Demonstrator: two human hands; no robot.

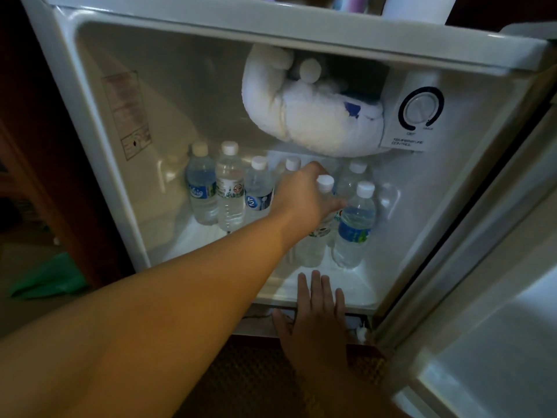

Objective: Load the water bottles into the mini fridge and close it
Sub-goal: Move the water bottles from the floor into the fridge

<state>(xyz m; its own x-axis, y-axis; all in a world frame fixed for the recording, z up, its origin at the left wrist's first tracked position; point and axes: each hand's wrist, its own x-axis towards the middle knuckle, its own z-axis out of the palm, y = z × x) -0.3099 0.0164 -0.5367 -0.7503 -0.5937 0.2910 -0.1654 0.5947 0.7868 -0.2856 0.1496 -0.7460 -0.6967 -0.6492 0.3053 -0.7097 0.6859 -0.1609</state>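
Note:
The white mini fridge [126, 188] stands open, its door [482, 297] swung out to the right. Several clear water bottles with white caps stand on its floor: three in a row at the left [229, 194], others at the back and one with a blue label at the right [354, 227]. My left hand [304, 197] reaches deep inside and is closed around a white-capped bottle [318, 236] in the middle. My right hand [316, 318] lies flat with fingers spread on the fridge's front bottom edge.
A thick lump of frost [307, 116] bulges from the freezer box at the top. A temperature dial [420, 110] sits to its right. A green bag [51, 279] lies on the floor at the left. Patterned carpet [241, 381] is below.

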